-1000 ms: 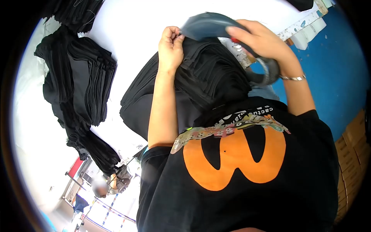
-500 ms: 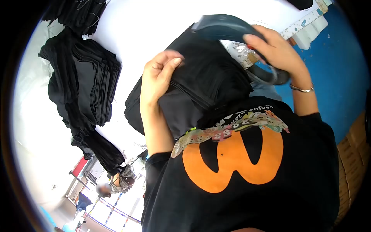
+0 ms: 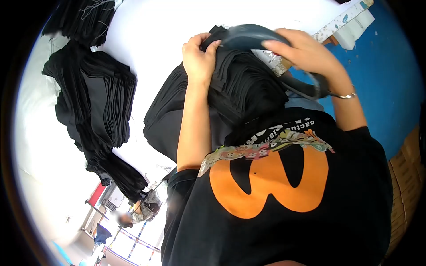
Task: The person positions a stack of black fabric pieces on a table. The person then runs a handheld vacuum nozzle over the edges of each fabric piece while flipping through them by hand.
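Note:
My left hand (image 3: 199, 57) is closed on the upper corner of a stack of black fabric pieces (image 3: 248, 84), pinching the cloth between thumb and fingers. The stack's layered edges fan out below that wrist. My right hand (image 3: 306, 51) grips a dark blue-grey handheld device (image 3: 248, 37) with a smooth, rounded head. This head sits over the fabric's top corner, close beside my left fingertips; whether it touches the cloth I cannot tell. A thick dark curved part (image 3: 310, 86) loops below my right hand.
More black fabric bundles (image 3: 100, 95) lie on the white table (image 3: 146, 26) to the left, with another dark pile (image 3: 82, 20) at the far left corner. Blue floor (image 3: 377, 80) and cardboard (image 3: 404, 190) are on the right. Another person (image 3: 144, 210) appears in the background at lower left.
My left hand has moved up and right and now pinches the fabric's corner. The dark device has come slightly down, its head now against or near that hand. The stack's edges look more fanned.

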Demonstrator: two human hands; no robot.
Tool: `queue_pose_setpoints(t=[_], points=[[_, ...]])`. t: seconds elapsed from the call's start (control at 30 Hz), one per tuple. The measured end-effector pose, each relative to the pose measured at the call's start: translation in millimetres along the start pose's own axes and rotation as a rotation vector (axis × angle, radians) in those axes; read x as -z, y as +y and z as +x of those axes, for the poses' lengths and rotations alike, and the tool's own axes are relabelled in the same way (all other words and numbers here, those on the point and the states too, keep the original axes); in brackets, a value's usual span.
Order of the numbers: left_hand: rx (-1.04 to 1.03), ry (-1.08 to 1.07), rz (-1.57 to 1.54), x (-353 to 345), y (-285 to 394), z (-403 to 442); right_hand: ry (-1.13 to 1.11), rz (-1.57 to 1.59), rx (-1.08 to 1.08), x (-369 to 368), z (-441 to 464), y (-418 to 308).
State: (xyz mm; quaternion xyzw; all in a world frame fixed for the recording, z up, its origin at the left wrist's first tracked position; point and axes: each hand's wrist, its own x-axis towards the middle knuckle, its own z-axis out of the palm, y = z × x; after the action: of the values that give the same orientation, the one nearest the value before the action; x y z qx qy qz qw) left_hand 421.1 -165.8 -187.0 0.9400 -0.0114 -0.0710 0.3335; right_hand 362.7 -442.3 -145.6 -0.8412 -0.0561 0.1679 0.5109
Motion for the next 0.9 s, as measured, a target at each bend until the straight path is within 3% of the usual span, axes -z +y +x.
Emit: queue_pose_setpoints(t=[0.07, 0.13, 0.2, 0.27, 0.3, 0.33, 0.4, 0.43, 0.47, 0.53, 0.57, 0.63, 0.67, 0.73, 0.8, 0.83, 0.9], points=[[-0.081, 0.131, 0.018, -6, -7, -1, 0.131, 0.086, 0.158, -27, 33, 12], [-0.212, 0.186, 0.011, 4, -3, -6, -0.013, 0.189, -0.161, -16, 41, -19], [-0.327, 0.17, -0.019, 26, -1, -12, 0.019, 0.152, -0.113, -3, 27, -14], [-0.035, -0.108, -0.432, 54, 1, -33, -0.112, 0.105, -0.077, 16, 6, 0], [0.117, -0.369, -0.423, 75, 3, -31, -0.153, 0.14, -0.227, 23, -6, -10], [0.289, -0.416, -0.315, 78, 13, -27, -0.165, 0.133, -0.23, 17, -3, -8], [0.095, -0.202, 0.089, 52, 6, -18, 0.035, -0.07, 0.082, -10, 8, -1], [-0.198, 0.036, 0.313, 35, 1, -12, 0.116, -0.036, 0.09, -23, 20, -4], [-0.323, 0.096, 0.388, 25, -4, -5, 0.12, -0.042, 0.095, -21, 26, -11], [-0.359, 0.138, 0.484, 12, -4, 4, 0.003, -0.062, -0.053, -10, 32, -24], [-0.359, 0.138, 0.481, 10, -5, 6, 0.06, -0.099, -0.012, -10, 25, -13], [0.074, -0.07, -0.116, 8, -8, 9, -0.01, -0.061, -0.091, 9, 4, -12], [0.079, -0.068, -0.118, 6, -10, 9, -0.072, -0.016, -0.177, 14, -2, -13], [0.129, -0.077, -0.428, 2, -11, 8, -0.025, -0.021, -0.122, 2, 4, -4], [0.13, -0.098, -0.485, 1, -7, 9, 0.058, -0.03, 0.112, -13, 38, -1], [0.164, -0.09, -0.573, 1, -5, 9, -0.005, 0.061, -0.037, -15, 48, -9], [0.198, -0.087, -0.647, 4, 0, 8, -0.026, 0.056, -0.032, -1, 46, -17]])
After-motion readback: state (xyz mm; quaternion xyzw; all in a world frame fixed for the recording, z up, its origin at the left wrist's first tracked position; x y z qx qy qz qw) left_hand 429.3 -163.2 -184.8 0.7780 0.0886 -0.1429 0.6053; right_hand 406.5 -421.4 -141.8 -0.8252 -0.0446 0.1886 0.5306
